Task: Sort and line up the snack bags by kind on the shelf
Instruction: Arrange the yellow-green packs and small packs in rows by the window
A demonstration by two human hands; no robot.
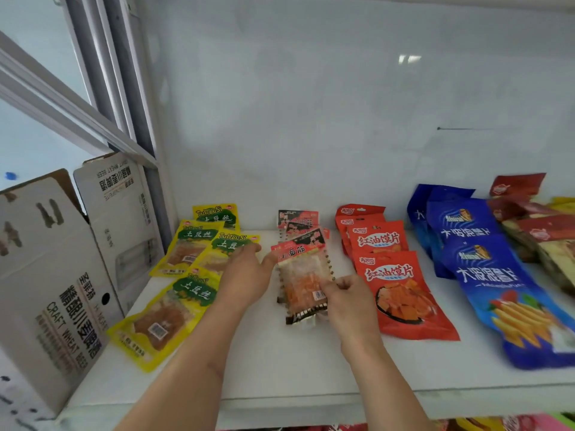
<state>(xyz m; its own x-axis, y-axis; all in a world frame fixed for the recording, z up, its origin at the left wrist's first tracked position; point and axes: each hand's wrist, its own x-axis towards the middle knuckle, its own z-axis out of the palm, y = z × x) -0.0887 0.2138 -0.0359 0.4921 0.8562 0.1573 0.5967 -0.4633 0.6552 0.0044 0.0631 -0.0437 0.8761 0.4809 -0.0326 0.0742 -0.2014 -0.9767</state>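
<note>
A person's two hands work a clear snack bag (303,275) with a red-and-black header lying on a white shelf (280,368). The left hand (245,276) lies with fingers nearly straight, thumb touching the bag's upper left edge and fingertips resting on a yellow bag just beyond. The right hand (348,301) has its fingers curled, pinching the bag's lower right edge near a small barcode sticker. The header's large characters read "面筋". More bags of the same kind (297,222) lie stacked directly beyond the held one.

Left of the left hand lie yellow bags (186,247) printed "TuDouSi" and "土豆丝" on a green patch; one more yellow bag (161,318) lies nearer, beside the left forearm. Just right of the right hand runs a line of red bags (401,293) marked "红油馍片". Farther right, blue bags (494,281) show fries and white characters too blurred to read surely. Beyond them, dark red bags (535,225) are heaped at the far right. Well left of the hands stands a cardboard carton (53,293) printed "CRAFT WHEAT BEER".
</note>
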